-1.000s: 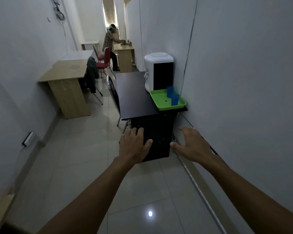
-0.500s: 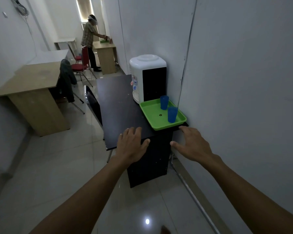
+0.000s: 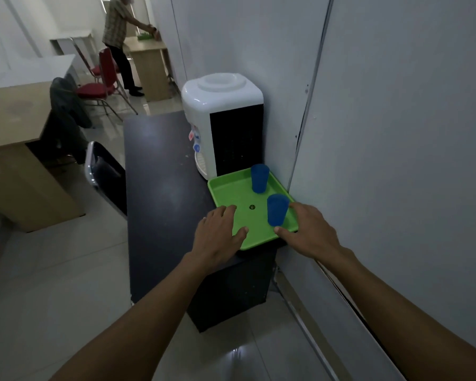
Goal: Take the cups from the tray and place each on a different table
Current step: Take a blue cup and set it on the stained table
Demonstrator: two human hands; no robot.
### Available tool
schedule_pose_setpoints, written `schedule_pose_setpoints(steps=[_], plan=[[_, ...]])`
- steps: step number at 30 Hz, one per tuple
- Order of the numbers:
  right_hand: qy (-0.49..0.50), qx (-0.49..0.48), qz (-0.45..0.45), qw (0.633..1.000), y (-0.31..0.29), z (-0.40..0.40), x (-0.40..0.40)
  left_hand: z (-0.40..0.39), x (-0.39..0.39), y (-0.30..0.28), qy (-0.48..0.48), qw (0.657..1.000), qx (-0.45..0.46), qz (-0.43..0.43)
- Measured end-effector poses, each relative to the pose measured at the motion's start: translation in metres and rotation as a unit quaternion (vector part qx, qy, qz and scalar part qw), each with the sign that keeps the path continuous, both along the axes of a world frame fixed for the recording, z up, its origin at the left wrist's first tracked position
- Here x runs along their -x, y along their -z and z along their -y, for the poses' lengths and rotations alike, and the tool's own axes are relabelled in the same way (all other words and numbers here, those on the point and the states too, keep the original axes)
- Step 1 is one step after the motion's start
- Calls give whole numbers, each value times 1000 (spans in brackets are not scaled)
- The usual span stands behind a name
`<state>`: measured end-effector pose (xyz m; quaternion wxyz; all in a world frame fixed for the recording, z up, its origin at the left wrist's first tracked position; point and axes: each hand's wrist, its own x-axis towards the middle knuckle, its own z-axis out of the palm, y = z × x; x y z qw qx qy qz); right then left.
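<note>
A green tray (image 3: 231, 199) sits on the near end of a black table (image 3: 160, 188), right by the wall. Two blue cups stand on the tray. The far cup (image 3: 259, 178) is near the back edge. The near cup (image 3: 277, 209) is close to the right edge.

The left hand (image 3: 220, 235) is open and flat, with its fingers spread over the left side of the tray. It holds nothing. The right hand (image 3: 308, 232) is open too, just beside the near cup, with its thumb near the front rim of the tray. It is not gripping the cup.

A white and black water dispenser (image 3: 223, 125) stands behind the tray. It has a red tap and a blue tap. Any writing on it is too small to read.

Far back, another person (image 3: 118, 42) leans over a wooden desk (image 3: 149, 64).
</note>
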<state>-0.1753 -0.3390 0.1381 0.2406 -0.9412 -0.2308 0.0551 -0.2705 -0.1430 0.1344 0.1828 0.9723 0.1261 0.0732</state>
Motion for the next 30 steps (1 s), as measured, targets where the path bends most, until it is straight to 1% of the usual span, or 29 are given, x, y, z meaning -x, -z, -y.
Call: schedule_pose_setpoints(steps=[9,14,18,22,26,30], plan=[[70,-17,-11,997,40,-27,-80,-21,-116,36,63,997,36,-18],[103,-36,-41,993,67,-42,-107,-29,-169,67,102,992,59,-43],[148,-48,-65,986,86,-45,-119,-33,-197,92,132,985,78,-82],[188,-63,-81,977,101,-47,-123,-31,-213,115,157,979,90,-97],[200,-83,-99,971,110,-47,-126,-25,-225,128,159,974,129,-101],[219,-99,-99,965,117,-42,-128,-17,-236,138,153,968,161,-115]])
